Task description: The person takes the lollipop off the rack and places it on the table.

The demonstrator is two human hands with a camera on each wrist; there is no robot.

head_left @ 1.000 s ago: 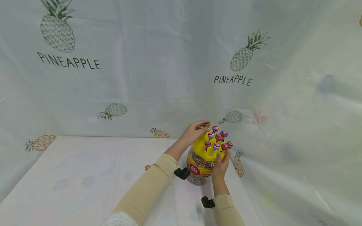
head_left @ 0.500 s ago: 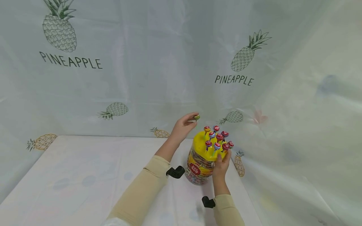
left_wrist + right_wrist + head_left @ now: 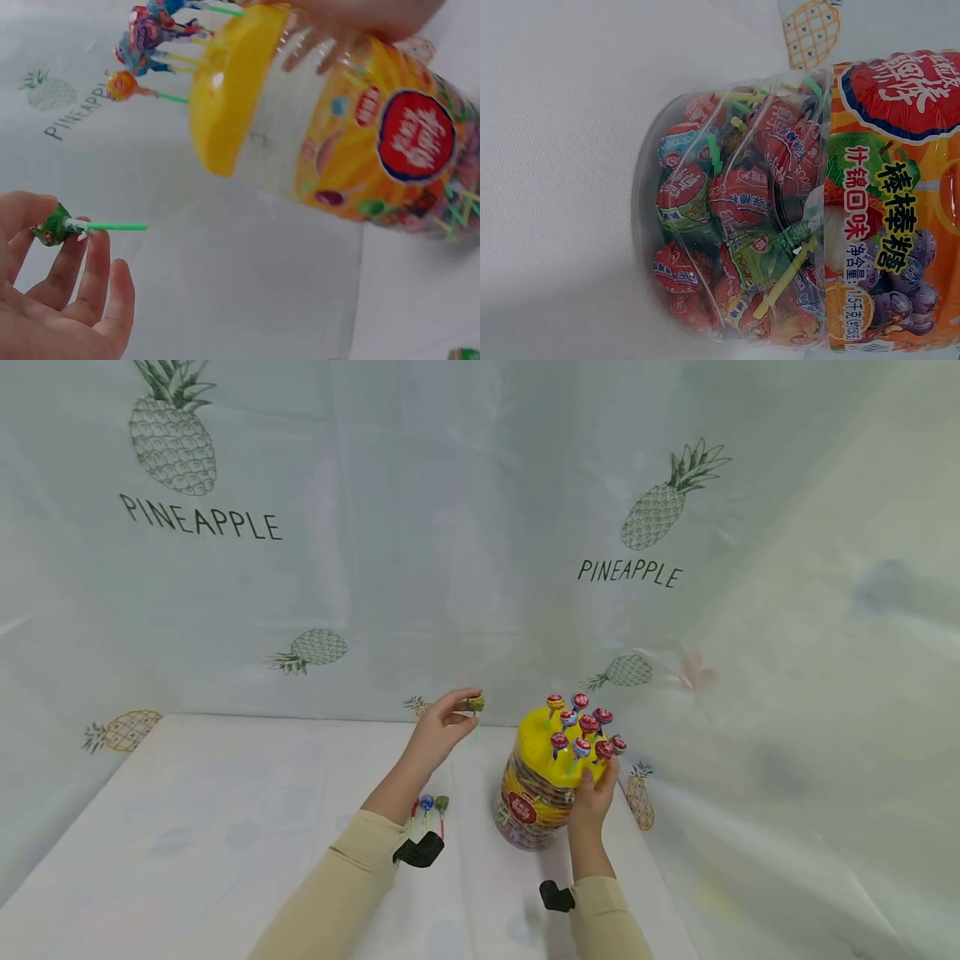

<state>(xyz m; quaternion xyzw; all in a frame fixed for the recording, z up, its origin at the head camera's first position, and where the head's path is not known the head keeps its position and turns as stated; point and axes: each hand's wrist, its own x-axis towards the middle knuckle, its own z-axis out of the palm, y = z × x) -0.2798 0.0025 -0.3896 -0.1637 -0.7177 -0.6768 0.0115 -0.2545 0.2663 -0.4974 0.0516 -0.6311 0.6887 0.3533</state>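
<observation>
Just below mid-frame, pinched a green lollipop (image 3: 476,702) with the left hand (image 3: 441,727); slightly farther right, gripped the jar (image 3: 522,808) with the right hand (image 3: 591,802). Possibly risked dropping the lollipop through so slight a fingertip hold.

Left hand (image 3: 441,725) aloft, pinching; right hand (image 3: 591,803) lower, gripping.

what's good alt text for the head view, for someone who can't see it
A person's left hand pinches a green lollipop beside a jar, while the right hand grips the jar near its yellow lid, where more lollipops stand. Three loose lollipops lie on the white table, before a pineapple-print sheet.
</observation>
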